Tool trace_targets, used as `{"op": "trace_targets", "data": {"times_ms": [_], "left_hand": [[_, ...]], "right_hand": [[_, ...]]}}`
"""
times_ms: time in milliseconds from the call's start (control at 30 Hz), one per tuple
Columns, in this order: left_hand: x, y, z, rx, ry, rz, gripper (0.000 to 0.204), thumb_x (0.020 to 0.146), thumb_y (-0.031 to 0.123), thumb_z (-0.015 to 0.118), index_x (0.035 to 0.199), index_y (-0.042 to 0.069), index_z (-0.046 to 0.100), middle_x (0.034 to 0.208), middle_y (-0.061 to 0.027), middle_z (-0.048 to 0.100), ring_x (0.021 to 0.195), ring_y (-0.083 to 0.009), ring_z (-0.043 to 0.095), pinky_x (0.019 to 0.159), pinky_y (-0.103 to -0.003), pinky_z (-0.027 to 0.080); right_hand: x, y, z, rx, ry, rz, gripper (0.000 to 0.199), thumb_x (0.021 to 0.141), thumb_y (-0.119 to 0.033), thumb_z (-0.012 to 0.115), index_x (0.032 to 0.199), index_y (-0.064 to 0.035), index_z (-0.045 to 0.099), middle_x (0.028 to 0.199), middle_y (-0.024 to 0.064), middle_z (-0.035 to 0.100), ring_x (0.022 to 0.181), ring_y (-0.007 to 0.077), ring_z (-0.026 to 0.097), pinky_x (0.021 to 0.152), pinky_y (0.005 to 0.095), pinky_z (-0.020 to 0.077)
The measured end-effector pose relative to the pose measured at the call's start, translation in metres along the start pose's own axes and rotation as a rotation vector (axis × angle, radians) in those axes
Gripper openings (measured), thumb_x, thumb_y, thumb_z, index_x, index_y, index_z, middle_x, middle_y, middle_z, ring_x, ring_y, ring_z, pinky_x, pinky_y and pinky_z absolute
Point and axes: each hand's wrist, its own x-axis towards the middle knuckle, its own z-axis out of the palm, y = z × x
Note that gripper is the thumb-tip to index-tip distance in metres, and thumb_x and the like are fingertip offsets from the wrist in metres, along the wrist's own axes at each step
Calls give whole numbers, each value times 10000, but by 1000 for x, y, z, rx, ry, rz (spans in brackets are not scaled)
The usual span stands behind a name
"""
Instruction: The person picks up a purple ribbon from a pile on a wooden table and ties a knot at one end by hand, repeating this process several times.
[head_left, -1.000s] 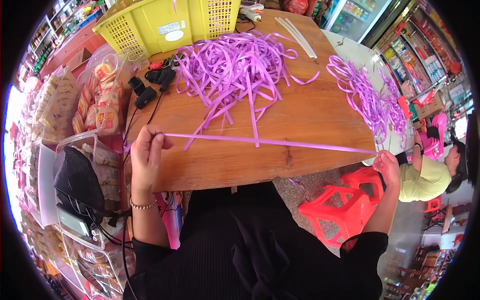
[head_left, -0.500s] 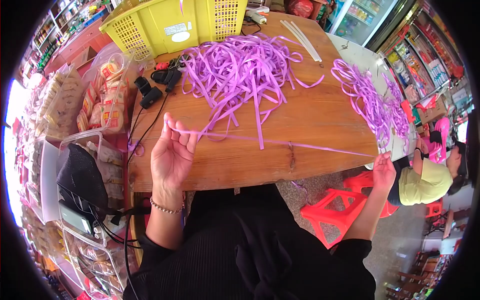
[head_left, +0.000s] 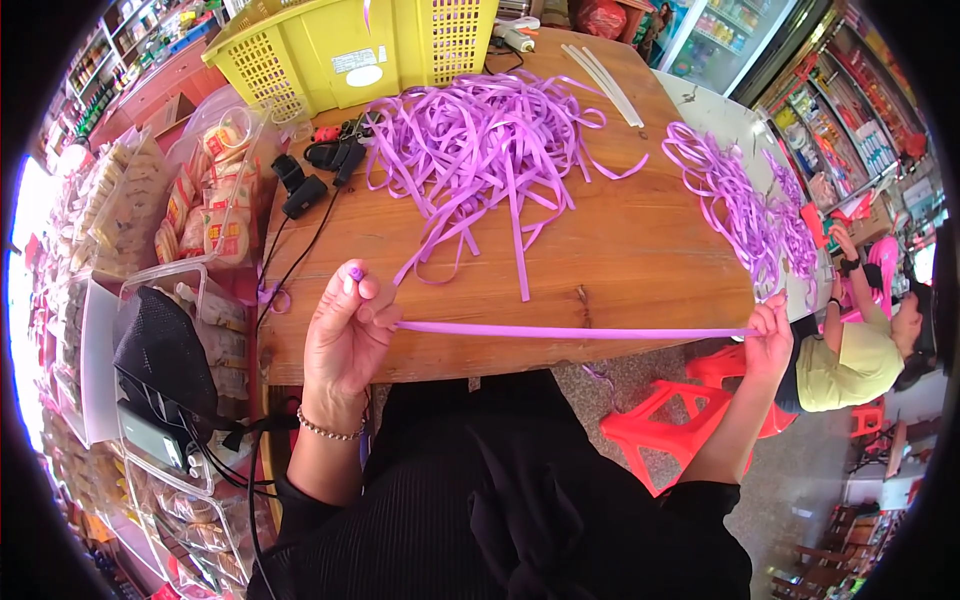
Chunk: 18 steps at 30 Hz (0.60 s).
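Hands held one purple ribbon strip [head_left: 570, 331] taut above the wooden table [head_left: 640, 250]: left hand [head_left: 345, 335] and right hand [head_left: 768, 338] fingers pinched its ends

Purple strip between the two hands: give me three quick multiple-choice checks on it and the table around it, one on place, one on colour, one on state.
1. Where is the yellow basket?
A. far edge of the wooden table
B. on the floor
C. on a stool

2. What colour is the loose pile of strips?
A. green
B. purple
C. white

3. How is the purple strip held?
A. slack in a loop
B. lying free
C. stretched straight between left hand and right hand

Answers: 1 A, it stands at the table's far side. 2 B, every strip is purple. 3 C, each hand has a grip on one end.
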Motion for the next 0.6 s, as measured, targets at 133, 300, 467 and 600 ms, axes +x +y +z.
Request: {"op": "trace_targets", "data": {"times_ms": [133, 300, 467, 600], "left_hand": [[-1, 14, -2, 111, 29, -2, 162, 929, 95, 565, 1068, 29, 615, 812, -12, 566, 631, -76, 356, 546, -203, 303], [-5, 22, 7, 528, 147, 96, 131, 912, 67, 580, 1025, 17, 624, 819, -31, 567, 606, -73, 356, 536, -211, 306], [-10, -13, 54, 721, 6, -38, 86, 858, 34, 654, 936, 0, 645, 810, -94, 668, 646, -116, 565, 615, -224, 446], [-14, -30, 69, 745, -14, -59, 85, 842, 28, 676, 912, 9, 631, 811, -90, 671, 645, -103, 576, 596, -235, 469]], "right_hand": [[3, -17, -17, -230, -85, 26, 207, 961, -77, 512, 1150, 7, 525, 838, 7, 504, 583, 60, 327, 454, 181, 237], [0, 21, 6, -355, -25, -25, 251, 922, -50, 561, 1162, 23, 535, 854, 32, 526, 604, 52, 373, 484, 186, 285], [-54, 129, 107, -692, -290, 115, 188, 858, 35, 584, 1038, 18, 636, 903, 108, 643, 692, 108, 556, 600, 225, 437], [-99, 186, 180, -890, -477, 321, 153, 833, 78, 616, 967, 10, 644, 851, 81, 649, 782, 126, 628, 702, 237, 504]]}}
